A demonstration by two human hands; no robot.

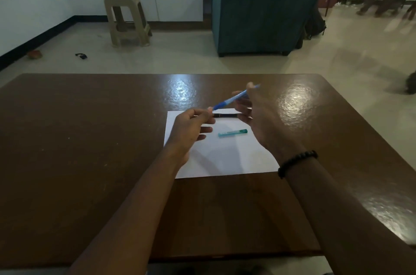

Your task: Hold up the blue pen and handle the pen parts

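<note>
The right hand [258, 117] holds a blue pen [234, 97] raised and tilted above the paper [225, 157], the left hand [191, 128] pinching its lower tip, while a black pen [225, 115] lies just beyond the left fingers and a teal cap [232, 133] lies between the hands.

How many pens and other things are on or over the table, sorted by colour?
Blue: 1, the blue pen, held by the right hand with the left hand at its tip
Black: 1, the black pen on the paper
Teal: 1, the teal pen on the paper
White: 1, the sheet of paper
Total: 4
</note>
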